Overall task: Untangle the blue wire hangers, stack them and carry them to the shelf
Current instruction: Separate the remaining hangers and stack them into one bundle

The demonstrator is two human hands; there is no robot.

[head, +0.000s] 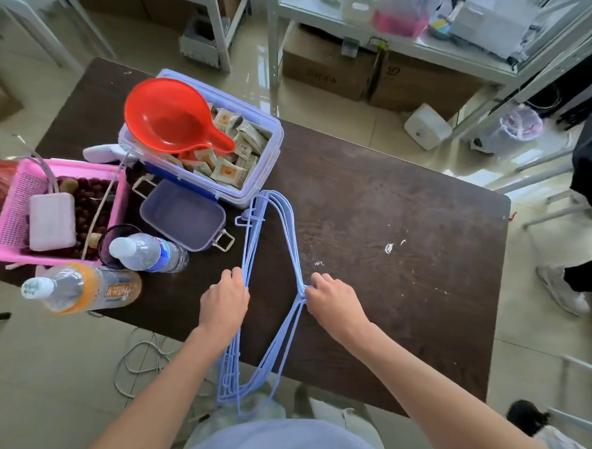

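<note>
Hangers (255,260), blue wire ones, lie gathered in a bunch on the dark brown table (406,201), their near ends sticking out past the table's near edge toward the person and their far ends reaching almost to the clear lidless box. The left hand (225,302) has its fingers curled round the bundle's left run of wires, knuckles up. The right hand (331,299) pinches the right side of the bundle where the wires come together, fingers bent tight on them. Both hands sit just above the tabletop, the bundle's open loop between them.

Left of the left hand, two plastic bottles lie on their sides: an orange-labelled one (85,287) at the table's edge and a clear water bottle (152,252) just beyond it. Farther on stand a small purple tray (182,214) and a pink basket (13,218) holding dark red fruit. Beyond those, the clear storage box (251,178) holds snack packets, with a red scoop (172,119) resting across its top. Metal shelving (381,41) stands past the table's far end.
</note>
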